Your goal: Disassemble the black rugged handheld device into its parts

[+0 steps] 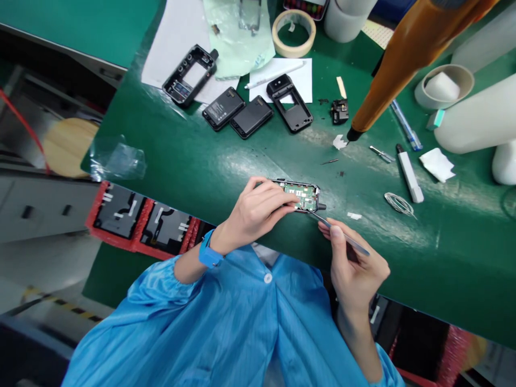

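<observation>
My left hand [258,212]: closed on device [303,194], green board up, at near mat [209,156] edge. My right hand [352,269]: pinching tweezers [336,232], tip at device. Behind: black housings [237,110].

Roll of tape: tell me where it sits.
The roll of tape lies at the far edge of the green table, above the white paper and pen.

— Where are we, then?
— We're at an electronics assembly bench, in a workshop or factory. We see a green anti-static mat [209,156], black handset casings [189,75] laid out, and a hanging electric screwdriver [403,59].
— Anything else?
— We notice a blue anti-static coat [242,322], a wrist strap [208,252], and red parts trays [141,220] beneath the bench.
</observation>
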Tool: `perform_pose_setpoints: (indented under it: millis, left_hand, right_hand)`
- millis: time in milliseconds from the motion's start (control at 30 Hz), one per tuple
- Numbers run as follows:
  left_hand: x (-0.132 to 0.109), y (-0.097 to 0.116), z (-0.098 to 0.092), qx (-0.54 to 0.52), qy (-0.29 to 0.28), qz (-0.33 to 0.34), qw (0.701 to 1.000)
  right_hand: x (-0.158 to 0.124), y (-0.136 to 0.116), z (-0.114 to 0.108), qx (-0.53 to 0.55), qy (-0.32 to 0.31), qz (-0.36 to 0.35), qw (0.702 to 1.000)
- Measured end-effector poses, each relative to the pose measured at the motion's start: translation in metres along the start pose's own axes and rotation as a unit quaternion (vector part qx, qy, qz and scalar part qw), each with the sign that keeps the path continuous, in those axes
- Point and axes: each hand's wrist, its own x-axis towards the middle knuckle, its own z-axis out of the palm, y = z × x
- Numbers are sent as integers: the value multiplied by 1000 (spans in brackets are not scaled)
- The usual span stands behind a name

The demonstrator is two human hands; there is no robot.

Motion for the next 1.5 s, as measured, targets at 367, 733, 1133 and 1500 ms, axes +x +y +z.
perform_pose_setpoints:
  millis: [367, 733, 1133, 1500]
  left_hand:
    - [2, -1, -3, 24, -9, 54, 998]
    - [1, 1, -6, 69, -1, 55, 996]
    - [-3, 14, -6, 56, 15, 18, 998]
    - [-4, 9, -3, -8, 16, 41, 999]
  right_hand:
    - [0, -1, 1, -9, 6, -4, 1000]
    - [1, 0, 1, 2, 3, -5, 1000]
    - [0, -2, 1, -1, 2, 0, 1000]
    - [-1, -2, 1, -10, 3, 6, 1000]
